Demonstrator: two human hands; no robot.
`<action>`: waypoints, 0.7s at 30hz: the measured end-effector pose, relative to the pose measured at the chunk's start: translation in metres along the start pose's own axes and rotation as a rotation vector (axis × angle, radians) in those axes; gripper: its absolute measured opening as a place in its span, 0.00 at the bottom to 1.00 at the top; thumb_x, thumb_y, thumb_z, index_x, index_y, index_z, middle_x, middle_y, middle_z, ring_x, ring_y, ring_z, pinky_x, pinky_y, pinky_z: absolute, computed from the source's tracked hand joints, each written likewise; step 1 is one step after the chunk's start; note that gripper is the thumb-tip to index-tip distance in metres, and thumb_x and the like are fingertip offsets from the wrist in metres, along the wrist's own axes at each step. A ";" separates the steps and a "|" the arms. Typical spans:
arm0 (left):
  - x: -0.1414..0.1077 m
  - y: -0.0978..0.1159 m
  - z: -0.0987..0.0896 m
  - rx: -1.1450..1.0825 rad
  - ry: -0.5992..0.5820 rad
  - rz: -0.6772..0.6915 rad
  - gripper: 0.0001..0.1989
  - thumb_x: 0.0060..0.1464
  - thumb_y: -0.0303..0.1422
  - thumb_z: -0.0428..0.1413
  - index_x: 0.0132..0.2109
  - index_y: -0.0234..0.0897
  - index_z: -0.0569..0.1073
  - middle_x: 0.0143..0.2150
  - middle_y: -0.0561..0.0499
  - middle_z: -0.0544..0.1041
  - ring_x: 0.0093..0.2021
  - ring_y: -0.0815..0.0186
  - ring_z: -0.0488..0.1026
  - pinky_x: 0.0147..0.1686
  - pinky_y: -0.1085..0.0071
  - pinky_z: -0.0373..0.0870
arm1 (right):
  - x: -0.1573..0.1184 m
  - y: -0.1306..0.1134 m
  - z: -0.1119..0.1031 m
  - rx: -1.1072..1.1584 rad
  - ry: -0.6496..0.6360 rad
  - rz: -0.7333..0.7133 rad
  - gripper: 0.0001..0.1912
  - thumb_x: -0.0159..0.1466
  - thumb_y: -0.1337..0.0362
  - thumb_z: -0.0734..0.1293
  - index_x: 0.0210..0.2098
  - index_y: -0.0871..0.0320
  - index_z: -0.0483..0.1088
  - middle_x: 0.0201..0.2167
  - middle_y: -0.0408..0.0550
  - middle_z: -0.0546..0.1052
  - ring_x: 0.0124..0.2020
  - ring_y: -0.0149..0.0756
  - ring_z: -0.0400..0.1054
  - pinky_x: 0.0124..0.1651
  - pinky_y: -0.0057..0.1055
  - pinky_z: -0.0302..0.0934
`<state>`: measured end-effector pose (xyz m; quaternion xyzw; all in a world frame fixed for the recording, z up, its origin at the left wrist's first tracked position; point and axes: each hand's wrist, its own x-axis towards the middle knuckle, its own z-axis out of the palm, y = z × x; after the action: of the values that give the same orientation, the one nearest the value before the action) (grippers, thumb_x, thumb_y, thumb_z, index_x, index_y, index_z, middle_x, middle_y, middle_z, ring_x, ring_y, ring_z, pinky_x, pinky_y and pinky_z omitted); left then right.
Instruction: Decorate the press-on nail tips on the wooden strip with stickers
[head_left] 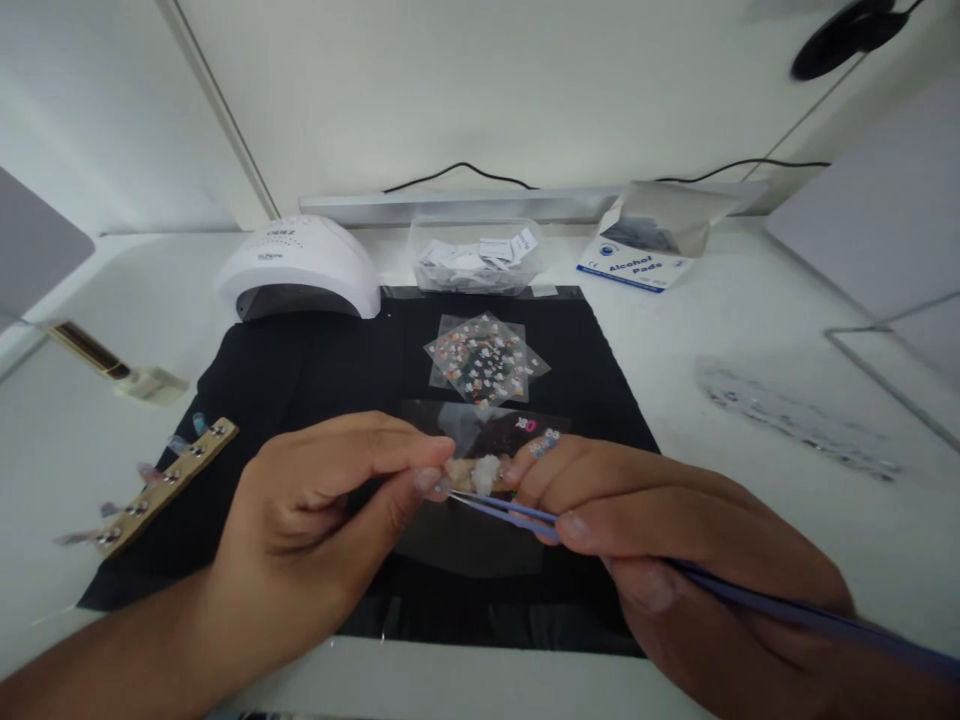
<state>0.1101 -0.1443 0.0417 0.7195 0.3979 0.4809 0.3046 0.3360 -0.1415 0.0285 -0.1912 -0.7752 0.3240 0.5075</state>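
My right hand (675, 530) holds a pair of blue tweezers (517, 512). Their thin tips meet the fingertips of my left hand (322, 510). Thumb and forefinger of that left hand are pinched together; what lies between them is too small to make out. A white, ruffled piece (486, 473) shows between the two hands, just above the tweezers. Behind the hands is a clear plastic film (457, 425) with small white and pink lettering; whether a hand touches it I cannot tell. Small blue and white decorations (545, 442) show by my right fingers.
A black mat (322, 370) covers the table's middle, with patterned clear sticker sheets (487, 360) on it. Around it stand a white nail lamp (300, 265), a clear box of packets (476, 262), an alcohol pad box (649, 245), a nail polish bottle (150, 383) and a nail tip stand (169, 485).
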 end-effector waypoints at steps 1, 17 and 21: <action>0.000 0.000 0.000 -0.004 0.000 -0.003 0.13 0.57 0.20 0.59 0.42 0.43 0.81 0.36 0.60 0.84 0.36 0.79 0.79 0.37 0.89 0.74 | -0.001 0.001 0.001 0.025 0.016 0.000 0.18 0.64 0.76 0.61 0.49 0.59 0.75 0.35 0.52 0.77 0.39 0.41 0.76 0.46 0.43 0.75; 0.002 -0.001 -0.001 -0.028 -0.008 0.017 0.11 0.56 0.19 0.59 0.40 0.40 0.81 0.34 0.58 0.84 0.36 0.78 0.80 0.37 0.89 0.74 | -0.002 0.002 0.005 0.077 0.059 0.005 0.11 0.66 0.71 0.62 0.42 0.60 0.76 0.33 0.52 0.78 0.35 0.40 0.75 0.47 0.45 0.73; 0.003 0.000 -0.001 -0.022 -0.018 0.023 0.11 0.56 0.19 0.59 0.40 0.40 0.81 0.34 0.57 0.84 0.35 0.77 0.80 0.36 0.87 0.75 | 0.000 0.003 0.006 0.092 0.059 -0.011 0.11 0.66 0.71 0.62 0.42 0.60 0.76 0.32 0.52 0.78 0.34 0.40 0.75 0.45 0.45 0.73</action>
<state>0.1096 -0.1420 0.0432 0.7250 0.3813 0.4822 0.3107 0.3303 -0.1416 0.0250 -0.1730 -0.7451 0.3507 0.5402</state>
